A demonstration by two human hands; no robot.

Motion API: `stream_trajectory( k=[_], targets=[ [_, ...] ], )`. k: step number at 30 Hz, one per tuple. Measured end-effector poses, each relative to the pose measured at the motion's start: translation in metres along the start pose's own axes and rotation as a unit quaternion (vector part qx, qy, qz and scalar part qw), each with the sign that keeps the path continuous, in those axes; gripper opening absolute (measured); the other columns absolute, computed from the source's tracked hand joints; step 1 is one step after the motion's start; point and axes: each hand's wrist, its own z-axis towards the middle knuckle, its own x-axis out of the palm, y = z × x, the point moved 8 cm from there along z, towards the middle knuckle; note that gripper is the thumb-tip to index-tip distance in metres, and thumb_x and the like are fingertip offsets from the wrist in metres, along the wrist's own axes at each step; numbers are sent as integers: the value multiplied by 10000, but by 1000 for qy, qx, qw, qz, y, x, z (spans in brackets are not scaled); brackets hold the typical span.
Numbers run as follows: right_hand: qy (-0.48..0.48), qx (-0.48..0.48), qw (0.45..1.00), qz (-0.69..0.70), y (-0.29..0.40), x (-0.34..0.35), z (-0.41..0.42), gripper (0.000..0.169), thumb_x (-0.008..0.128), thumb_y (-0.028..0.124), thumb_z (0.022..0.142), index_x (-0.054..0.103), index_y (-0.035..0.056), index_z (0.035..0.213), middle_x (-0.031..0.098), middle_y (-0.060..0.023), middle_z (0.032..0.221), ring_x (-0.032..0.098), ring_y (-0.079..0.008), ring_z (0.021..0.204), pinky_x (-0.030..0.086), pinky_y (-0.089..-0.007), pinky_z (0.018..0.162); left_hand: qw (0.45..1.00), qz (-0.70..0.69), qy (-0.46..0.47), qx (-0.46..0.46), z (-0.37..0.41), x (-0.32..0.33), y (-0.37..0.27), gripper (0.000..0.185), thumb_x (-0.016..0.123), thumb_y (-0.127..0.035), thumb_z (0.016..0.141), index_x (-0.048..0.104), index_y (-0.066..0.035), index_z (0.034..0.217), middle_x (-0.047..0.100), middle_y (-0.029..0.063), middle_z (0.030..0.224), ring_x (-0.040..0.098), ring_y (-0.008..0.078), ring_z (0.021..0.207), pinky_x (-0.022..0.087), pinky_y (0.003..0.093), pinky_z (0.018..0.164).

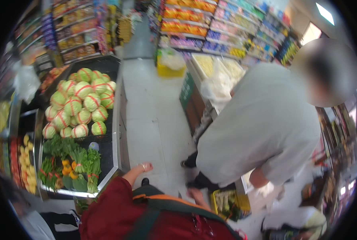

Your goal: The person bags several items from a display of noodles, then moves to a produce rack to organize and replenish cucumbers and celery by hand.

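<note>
My left hand, with a bracelet at its wrist, hangs over the floor beside the vegetable stand's metal edge. Nothing shows in it, but how its fingers lie is unclear. Low in front of my apron is my blurred right hand, near a yellow crate of vegetables; no held thing is visible. Round green cabbages bound with red tape are heaped on the stand. Nearer me lie bundled leafy greens, orange-yellow vegetables and a roundish pale purple item.
A person in a grey shirt bends close on my right, beside a bin of pale food with a plastic bag. Tiled floor runs between bin and stand. Stocked shelves line the back. Another person is at lower left.
</note>
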Motion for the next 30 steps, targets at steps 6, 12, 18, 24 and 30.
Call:
stream_trajectory(
  k=[6, 12, 18, 24, 30],
  targets=[
    [50, -20, 997, 57, 187, 69, 103, 235, 528, 217, 900, 616, -1, 903, 657, -59, 833, 612, -123, 696, 497, -250, 628, 988, -80, -36, 128, 4, -134, -24, 384, 569, -326, 833, 593, -43, 1091, 647, 150, 1003, 617, 297, 920, 482, 370, 827],
    [-10, -81, 994, 71, 274, 50, 197, 192, 533, 194, 913, 588, 16, 962, 629, -36, 762, 589, -104, 625, 484, -235, 569, 959, -173, -40, 219, 39, -212, -92, 369, 582, -257, 845, 546, -18, 1124, 642, 140, 983, 631, 261, 893, 498, 342, 792],
    [-342, -268, 873, 222, 396, -98, 286, 127, 486, 129, 935, 561, 29, 959, 590, -22, 747, 529, -85, 569, 437, -227, 526, 938, -159, -43, 303, 111, -315, -166, 441, 616, -197, 837, 467, -39, 1222, 611, 114, 1040, 626, 226, 891, 509, 333, 772],
    [-580, -371, 661, 299, 572, -271, 311, 169, 503, 57, 892, 546, 11, 1049, 585, -62, 890, 547, -122, 756, 462, -245, 667, 929, -125, -77, 340, 208, -412, -279, 766, 714, -270, 746, 304, -20, 1343, 513, 166, 1186, 631, 244, 891, 501, 345, 776],
    [-672, -309, 658, 141, 620, -382, 384, 393, 560, -7, 735, 523, 55, 1122, 529, -117, 1083, 530, -234, 954, 428, -355, 828, 920, -37, -184, 345, 305, -458, -352, 1007, 753, -308, 695, 114, -12, 1414, 357, 202, 1347, 610, 336, 910, 482, 410, 827]
  ],
)
